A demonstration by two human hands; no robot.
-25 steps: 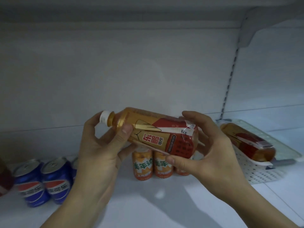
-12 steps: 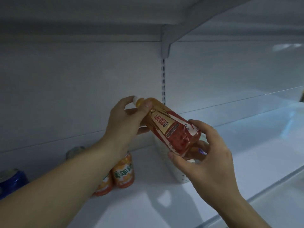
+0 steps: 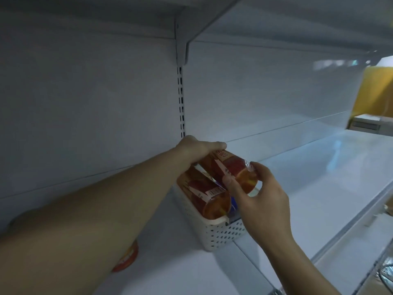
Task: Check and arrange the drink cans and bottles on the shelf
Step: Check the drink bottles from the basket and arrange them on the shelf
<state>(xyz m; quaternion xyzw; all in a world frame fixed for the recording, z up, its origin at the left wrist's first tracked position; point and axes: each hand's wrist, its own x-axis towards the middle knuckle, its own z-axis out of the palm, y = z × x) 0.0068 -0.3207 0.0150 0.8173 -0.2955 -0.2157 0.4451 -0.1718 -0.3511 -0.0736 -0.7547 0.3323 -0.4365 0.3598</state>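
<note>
Bottle, amber drink, held (image 3: 231, 167): clear plastic, cylindrical, glossy red-and-gold shrink label. Lies on its side, base toward the camera, over the right half of the basket. Left hand (image 3: 197, 149) grips the neck end from above, fingers curled over it; the cap is hidden beneath that hand. Right hand (image 3: 261, 199) cups the base, thumb and fingers pinching its rim. Two-ended hold judged to steady the bottle level while it is lowered beside its neighbour.

Bottle, amber drink, stored (image 3: 204, 194): same type, lying lengthwise in the left half of the basket, base resting against the front rim. Laid flat, probably because the basket is shallow.

Basket (image 3: 221, 235): cream plastic, rectangular, walls perforated with round holes, rolled rim. Stands mid-shelf against the back panel. A blue item shows between the bottles; too obscured to identify.

Shelf (image 3: 308, 188): white, smooth, faintly reflective metal, with a slotted upright (image 3: 181, 103) behind.

Can, orange (image 3: 127, 258): near the shelf's front left, mostly hidden under the left forearm.
</note>
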